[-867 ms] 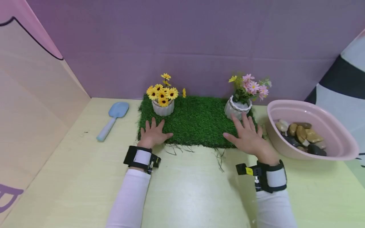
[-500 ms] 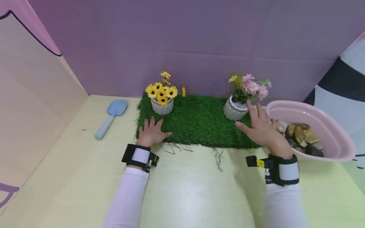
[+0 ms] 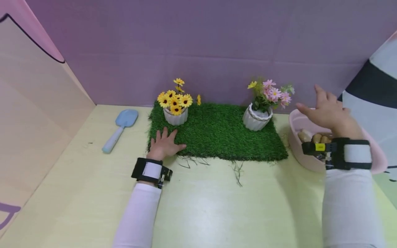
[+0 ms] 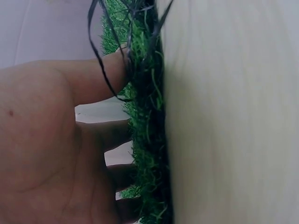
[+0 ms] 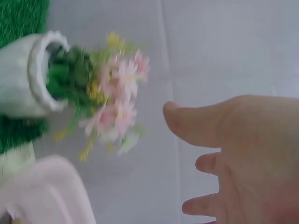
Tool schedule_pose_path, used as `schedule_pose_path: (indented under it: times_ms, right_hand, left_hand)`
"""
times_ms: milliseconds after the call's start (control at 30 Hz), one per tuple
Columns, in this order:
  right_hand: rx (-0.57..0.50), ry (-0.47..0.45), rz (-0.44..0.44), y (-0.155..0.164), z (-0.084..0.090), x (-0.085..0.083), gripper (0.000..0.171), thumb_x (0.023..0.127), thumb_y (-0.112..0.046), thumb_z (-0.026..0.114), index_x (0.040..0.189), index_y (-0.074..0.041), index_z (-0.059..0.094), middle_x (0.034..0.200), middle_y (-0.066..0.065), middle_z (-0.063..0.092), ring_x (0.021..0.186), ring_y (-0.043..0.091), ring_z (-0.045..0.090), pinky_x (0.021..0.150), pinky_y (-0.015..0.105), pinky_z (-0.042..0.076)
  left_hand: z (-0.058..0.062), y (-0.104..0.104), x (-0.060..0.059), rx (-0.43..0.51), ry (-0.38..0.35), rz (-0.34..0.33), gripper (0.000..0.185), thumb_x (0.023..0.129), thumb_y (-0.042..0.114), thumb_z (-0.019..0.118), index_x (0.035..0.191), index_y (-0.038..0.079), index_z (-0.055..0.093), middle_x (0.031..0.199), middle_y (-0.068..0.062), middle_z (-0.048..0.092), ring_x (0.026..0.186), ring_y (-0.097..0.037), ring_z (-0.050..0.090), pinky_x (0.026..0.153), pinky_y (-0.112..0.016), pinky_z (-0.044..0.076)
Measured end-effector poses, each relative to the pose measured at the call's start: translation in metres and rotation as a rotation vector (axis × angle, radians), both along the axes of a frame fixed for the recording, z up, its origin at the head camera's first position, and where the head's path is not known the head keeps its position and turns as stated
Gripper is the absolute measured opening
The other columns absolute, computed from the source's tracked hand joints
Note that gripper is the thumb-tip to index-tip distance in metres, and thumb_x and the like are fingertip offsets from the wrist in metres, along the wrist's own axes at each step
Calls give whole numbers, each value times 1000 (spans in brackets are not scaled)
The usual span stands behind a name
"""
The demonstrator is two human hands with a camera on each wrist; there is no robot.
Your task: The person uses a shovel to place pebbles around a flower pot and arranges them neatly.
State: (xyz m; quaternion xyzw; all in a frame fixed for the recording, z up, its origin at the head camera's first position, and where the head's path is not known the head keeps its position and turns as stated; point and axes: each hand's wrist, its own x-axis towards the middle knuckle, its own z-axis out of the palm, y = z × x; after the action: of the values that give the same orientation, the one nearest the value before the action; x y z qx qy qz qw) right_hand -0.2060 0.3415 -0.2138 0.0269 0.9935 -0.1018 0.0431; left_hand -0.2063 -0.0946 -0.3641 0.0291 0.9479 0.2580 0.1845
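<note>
With fingers spread, my left hand (image 3: 163,145) rests on the front left corner of a green artificial grass mat (image 3: 217,134). The left wrist view shows its fingertips (image 4: 122,175) touching the turf. My right hand (image 3: 333,112) is held in the air over a pink basin (image 3: 299,151), fingers extended and nothing in them. Stones (image 3: 317,138) lie in the basin, partly hidden by the wrist strap. On the mat stand a white pot of yellow flowers (image 3: 175,119) at the back left and a white pot of pink flowers (image 3: 256,119) at the back right, slightly tilted.
A blue toy shovel (image 3: 125,119) lies on the pale table (image 3: 198,206), left of the mat. Loose dark strands (image 3: 238,174) hang off the mat's front edge. Behind everything stands a purple backdrop (image 3: 217,41).
My right hand has left the pink flower pot, moving right and up to a place over the basin. The left hand has stayed on the mat.
</note>
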Motion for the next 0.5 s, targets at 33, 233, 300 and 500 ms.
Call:
schedule_pose_path:
  times_ms: [33, 233, 300, 500]
  right_hand:
    - [3, -8, -7, 6, 1, -2, 94, 99, -62, 30, 153, -2, -18, 151, 45, -6, 130, 73, 5, 99, 87, 7]
    - [-49, -13, -76, 40, -7, -21, 99, 96, -66, 29, 153, 2, -15, 152, 44, -3, 134, 70, 5, 100, 87, 3]
    - [-83, -13, -113, 53, -14, -26, 99, 96, -67, 29, 153, 3, -12, 152, 43, -1, 136, 68, 6, 103, 85, 3]
    - [-70, -44, -193, 90, -34, -28, 98, 96, -64, 27, 151, 9, -7, 150, 46, 8, 134, 68, 12, 106, 83, 7]
  left_hand:
    - [0, 0, 0, 0, -1, 1, 78, 99, 47, 51, 159, 15, 13, 164, -23, -6, 150, -47, -11, 122, -66, -2]
    - [-2, 1, 1, 8, -4, 6, 79, 99, 47, 52, 159, 15, 13, 164, -23, -7, 150, -46, -11, 122, -66, -3]
    - [-2, 2, 1, 6, -6, 5, 79, 99, 46, 52, 159, 15, 13, 164, -23, -7, 150, -46, -12, 122, -66, -3]
    - [-4, 3, 1, 3, -11, 5, 78, 99, 47, 52, 159, 15, 14, 164, -23, -6, 150, -47, -11, 122, -66, -2]
